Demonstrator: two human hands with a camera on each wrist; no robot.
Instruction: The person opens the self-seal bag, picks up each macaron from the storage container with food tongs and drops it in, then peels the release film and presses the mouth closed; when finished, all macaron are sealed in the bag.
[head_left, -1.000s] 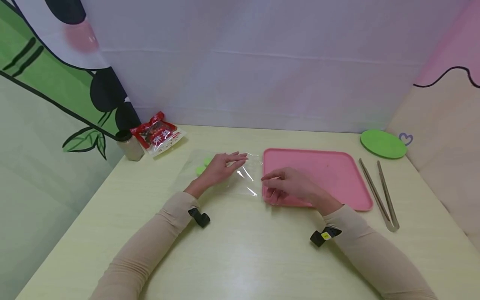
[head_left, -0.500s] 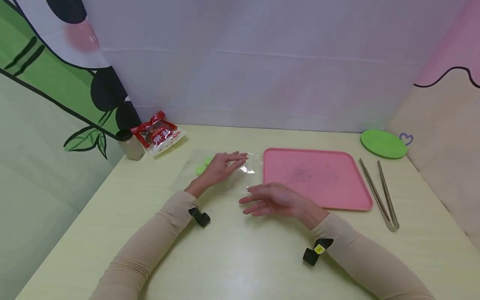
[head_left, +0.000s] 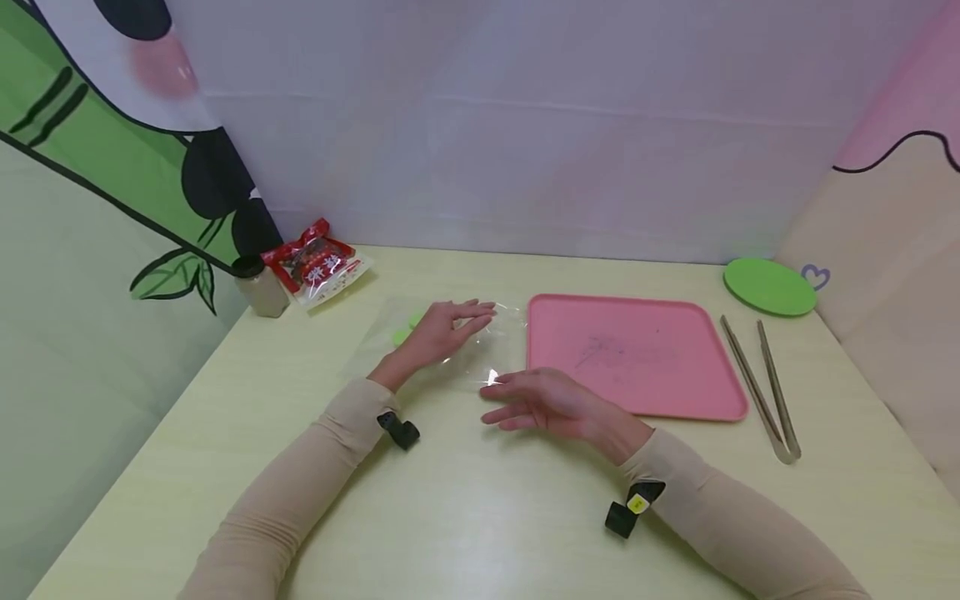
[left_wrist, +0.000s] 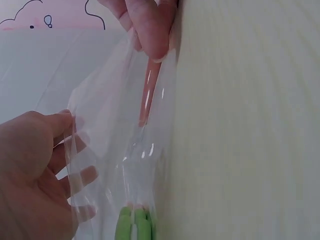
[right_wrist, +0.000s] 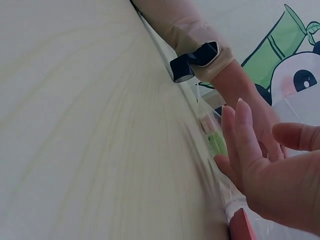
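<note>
A clear plastic bag (head_left: 480, 342) lies on the table with round light green pieces (head_left: 402, 337) inside it. In the left wrist view the bag's film (left_wrist: 107, 125) rises from the table toward my left hand (left_wrist: 27, 165). This hand pinches the film between thumb and index finger, while its other fingers show through the plastic. In the head view the left hand (head_left: 442, 333) partly covers the bag. My right hand (head_left: 551, 404) is close to the bag's near right corner, fingers spread and fairly straight. The right wrist view shows this hand (right_wrist: 270, 165) with nothing gripped.
A pink tray (head_left: 630, 354) lies right of the bag. Metal tongs (head_left: 765, 392) and a green disc (head_left: 770, 287) are farther right. At the back left stand a shaker-like jar (head_left: 262, 292) and a red-and-white packet (head_left: 318, 265). A fabric backdrop borders the table's back edge.
My right hand has come off the tray's left edge, moving left and nearer to me, and its fingers have spread. My left hand has barely moved.
</note>
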